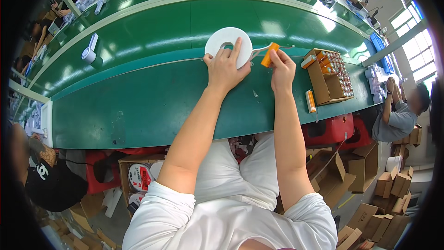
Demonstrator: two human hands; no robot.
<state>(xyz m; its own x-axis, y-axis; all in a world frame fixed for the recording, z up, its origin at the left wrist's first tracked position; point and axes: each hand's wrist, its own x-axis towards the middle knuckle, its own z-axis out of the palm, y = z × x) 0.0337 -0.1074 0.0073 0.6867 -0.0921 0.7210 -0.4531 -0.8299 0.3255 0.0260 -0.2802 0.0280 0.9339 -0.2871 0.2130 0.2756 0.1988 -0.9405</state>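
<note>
I have the left hand (225,70) clasping the roll (215,41) over the bench (138,102), the right hand (283,71) in a pinch grip on the orange block (268,59); pulling hard could, I judge, tear the strip (257,51) between.

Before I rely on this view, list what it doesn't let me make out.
All in the head view:
- White roll: its underside faces away, and the left hand covers part of the visible face.
- Orange piece: partly covered by the right hand.
- Cylinders in the carton: most of their sides are hidden by neighbouring ones.
- Person at the left edge: cut off by the dark rim.
</note>
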